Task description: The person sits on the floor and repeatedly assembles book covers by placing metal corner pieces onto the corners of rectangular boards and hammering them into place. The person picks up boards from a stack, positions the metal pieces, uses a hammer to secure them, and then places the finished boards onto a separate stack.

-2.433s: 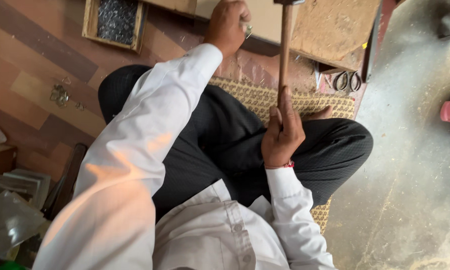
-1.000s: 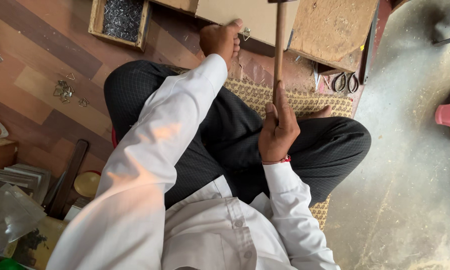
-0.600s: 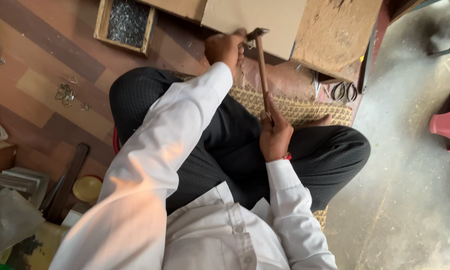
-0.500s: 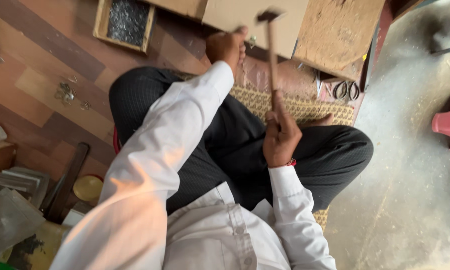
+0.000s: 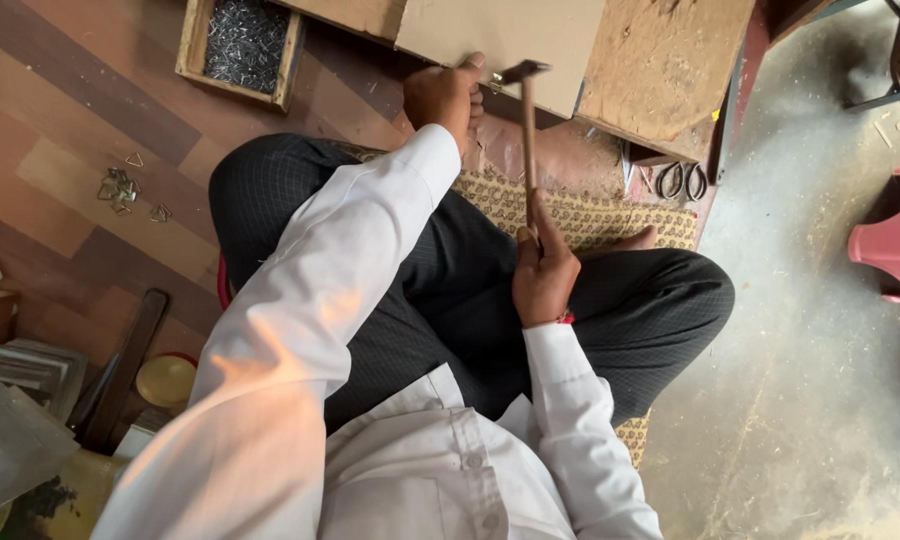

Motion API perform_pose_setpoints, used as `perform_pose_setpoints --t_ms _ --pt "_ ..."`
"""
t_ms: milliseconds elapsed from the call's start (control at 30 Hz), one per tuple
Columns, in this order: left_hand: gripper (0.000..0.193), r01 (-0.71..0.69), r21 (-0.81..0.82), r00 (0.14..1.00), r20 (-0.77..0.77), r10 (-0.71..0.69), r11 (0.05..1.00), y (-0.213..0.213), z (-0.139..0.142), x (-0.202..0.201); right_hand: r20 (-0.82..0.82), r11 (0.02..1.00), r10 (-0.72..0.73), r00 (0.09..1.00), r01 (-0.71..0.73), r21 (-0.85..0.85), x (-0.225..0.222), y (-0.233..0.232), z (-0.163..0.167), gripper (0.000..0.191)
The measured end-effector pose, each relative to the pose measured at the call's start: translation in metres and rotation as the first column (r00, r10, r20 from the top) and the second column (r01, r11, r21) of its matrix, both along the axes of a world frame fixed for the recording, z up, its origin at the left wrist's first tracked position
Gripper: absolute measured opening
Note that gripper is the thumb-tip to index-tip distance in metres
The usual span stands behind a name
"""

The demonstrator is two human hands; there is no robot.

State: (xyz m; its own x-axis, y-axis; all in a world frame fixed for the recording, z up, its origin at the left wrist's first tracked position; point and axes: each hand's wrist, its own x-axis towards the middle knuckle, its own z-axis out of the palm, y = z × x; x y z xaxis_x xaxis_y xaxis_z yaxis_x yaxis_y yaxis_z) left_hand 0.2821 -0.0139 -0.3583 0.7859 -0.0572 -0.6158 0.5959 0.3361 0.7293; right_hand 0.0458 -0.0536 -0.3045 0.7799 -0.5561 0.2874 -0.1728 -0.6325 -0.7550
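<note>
- The hammer (image 5: 526,140) has swung down toward the board's (image 5: 500,35) near edge.
- Right hand (image 5: 542,272) grips the handle's lower end.
- Left hand (image 5: 446,95), fingers curled, pinches something small against that edge.

A small floor-level workshop: a wooden tray of metal nails (image 5: 243,42) sits left of the brown board (image 5: 505,35), scissors (image 5: 680,180) right of it, dusty concrete floor (image 5: 820,400) beyond.
</note>
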Motion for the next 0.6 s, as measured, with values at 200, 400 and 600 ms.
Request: perform_pose_setpoints --t_ms 200,400,600 --pt "0.026 0.014 0.011 1.0 -0.007 -0.014 1.0 0.001 0.0 -0.002 0.064 0.993 -0.107 0.992 0.102 0.066 -0.004 0.0 -0.002 0.052" --pt "0.03 -0.02 0.01 1.0 0.02 0.019 1.0 -0.004 -0.005 -0.001 0.061 0.99 -0.011 0.998 0.019 -0.139 -0.004 -0.003 -0.009 0.047" --pt "0.03 -0.029 0.058 0.999 0.031 0.027 0.998 -0.005 -0.005 -0.002 -0.042 0.993 -0.015 0.999 0.01 -0.118 -0.002 -0.003 -0.014 0.049"
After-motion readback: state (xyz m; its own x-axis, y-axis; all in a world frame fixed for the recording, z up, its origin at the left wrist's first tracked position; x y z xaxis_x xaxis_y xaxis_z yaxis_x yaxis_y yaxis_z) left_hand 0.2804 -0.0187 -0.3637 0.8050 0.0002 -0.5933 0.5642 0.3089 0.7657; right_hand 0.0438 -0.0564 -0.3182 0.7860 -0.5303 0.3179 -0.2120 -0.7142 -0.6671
